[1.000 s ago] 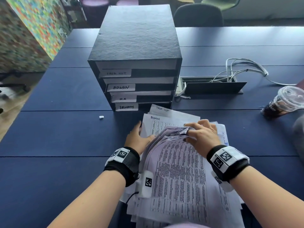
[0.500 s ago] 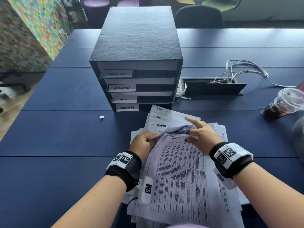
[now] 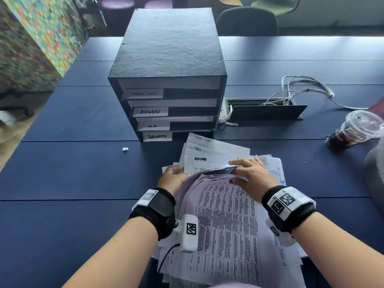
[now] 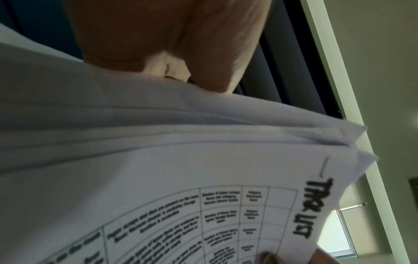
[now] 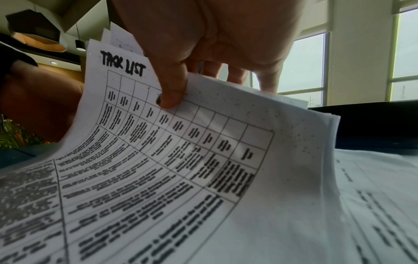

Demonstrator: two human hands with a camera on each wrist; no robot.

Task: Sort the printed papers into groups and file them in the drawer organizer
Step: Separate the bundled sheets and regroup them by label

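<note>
Nearest the body: printed papers (image 3: 226, 231), a loose stack on the table (image 3: 62, 183), far edge lifted and curling.
Top sheet: headed TASK LIST.
Right hand (image 3: 251, 175): thumb and fingers pinch the lifted sheets' far edge.
Left hand (image 3: 172, 179): fingers curled round the sheaf's left edge.
Handling: light, floppy, likely to slide apart; take hold at an edge, several sheets together.
Beyond: more sheets fanned, marked ADMIN.
Farthest: drawer organizer (image 3: 170, 59), four labelled drawers, just behind the papers.
</note>
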